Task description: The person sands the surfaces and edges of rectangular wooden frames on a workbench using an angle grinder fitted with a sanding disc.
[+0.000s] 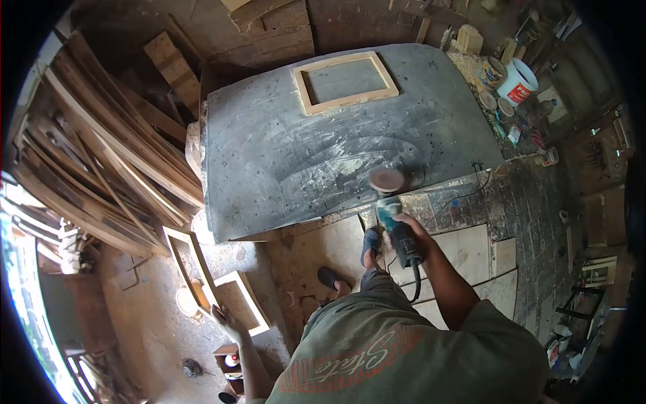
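Note:
My right hand [415, 231] grips a teal and black angle grinder [397, 225], its cord trailing down toward my shirt. The round sanding disc [386, 180] at its head looks blurred and is over the near edge of the grey tabletop [256, 161]. Down at the left, my left hand [230, 325] has its fingers at the lower end of a wooden frame [180, 252], held tilted. Beside it, a second wooden frame [250, 303] leans lower down. Another rectangular wooden frame [346, 102] lies flat at the far side of the tabletop.
Curved wooden pieces [101, 141] are stacked at the left. A white bucket [518, 82] and small tins stand at the back right. Pale boards [464, 252] lie on the floor at the right, near my feet [370, 246]. A small dark object [192, 367] is at lower left.

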`<state>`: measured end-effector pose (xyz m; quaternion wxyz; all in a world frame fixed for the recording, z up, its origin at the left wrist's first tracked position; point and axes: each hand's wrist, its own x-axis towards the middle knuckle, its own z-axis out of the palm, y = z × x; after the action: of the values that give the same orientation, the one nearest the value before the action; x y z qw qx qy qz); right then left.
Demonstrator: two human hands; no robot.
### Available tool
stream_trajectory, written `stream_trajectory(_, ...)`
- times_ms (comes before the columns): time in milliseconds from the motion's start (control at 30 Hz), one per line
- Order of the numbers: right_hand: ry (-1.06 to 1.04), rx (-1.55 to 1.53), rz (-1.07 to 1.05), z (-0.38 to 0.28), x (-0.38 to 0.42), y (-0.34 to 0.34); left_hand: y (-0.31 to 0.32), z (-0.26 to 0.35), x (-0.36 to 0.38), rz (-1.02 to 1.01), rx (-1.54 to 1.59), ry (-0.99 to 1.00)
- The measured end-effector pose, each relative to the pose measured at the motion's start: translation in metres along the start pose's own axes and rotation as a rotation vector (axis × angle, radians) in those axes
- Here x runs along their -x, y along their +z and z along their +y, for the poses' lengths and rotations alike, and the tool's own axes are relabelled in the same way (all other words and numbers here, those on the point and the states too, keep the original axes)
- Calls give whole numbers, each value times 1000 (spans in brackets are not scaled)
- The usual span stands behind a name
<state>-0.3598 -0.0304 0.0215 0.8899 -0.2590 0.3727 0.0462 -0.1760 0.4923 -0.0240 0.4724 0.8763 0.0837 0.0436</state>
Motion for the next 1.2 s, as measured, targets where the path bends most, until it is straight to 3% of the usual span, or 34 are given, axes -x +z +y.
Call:
stream_trajectory(133,-97,-136,86,-25,7,-35,8,-29,3,57,56,72)
stream_trajectory(300,-12,-127,12,-44,-25,-30,7,-29,8,71,-29,116)
stream_trajectory(433,67,39,-31,-28,-78,42,5,-7,20,69,-100,119)
stream_trajectory(500,140,26,-153,-12,-119,78,6,0,27,80,-130,122)
stream_trajectory(533,180,33,-181,-5,-135,97,2,8,31,34,-144,21)
stream_trajectory(667,244,22,-203,13,-171,138,-1,23,56,80,-284,78)
stream_trajectory(833,241,-17,-261,-25,-155,88,4,24,75,103,-296,49)
stream_trajectory(933,198,-22,-26,-65,-127,38,13,12,74,123,-330,71)
stream_trajectory(967,178,-53,-61,-77,-118,26,16,19,73,107,-290,50)
stream_trajectory(1100,127,-103,17,-104,-90,17,23,37,69,92,-273,40)
stream_trajectory(1200,132,-10,-6,-85,-126,21,26,51,74,114,-287,76)
